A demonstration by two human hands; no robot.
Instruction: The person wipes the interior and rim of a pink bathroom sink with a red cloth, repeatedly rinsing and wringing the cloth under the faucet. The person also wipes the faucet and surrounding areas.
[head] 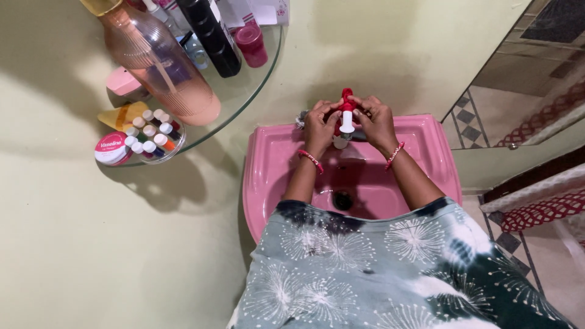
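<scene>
Both hands, left hand [320,125] and right hand [375,120], pinch a red-and-white tool [347,113] between fingertips over the pink sink [268,164] (tap mostly hidden). Looks like rinsing; next needs a steady 2-hand grip.

Your left hand [321,123] and right hand [375,120] meet on a small bottle [347,116], held between them just above the tap [341,140] at the back of the basin [268,164]. The drain [343,199] lies below your grip, nearer your body. Well left of the grip, a glass shelf [244,91] carries a tall bottle [161,61], with a tub of small vials [152,135] at its near edge.
</scene>
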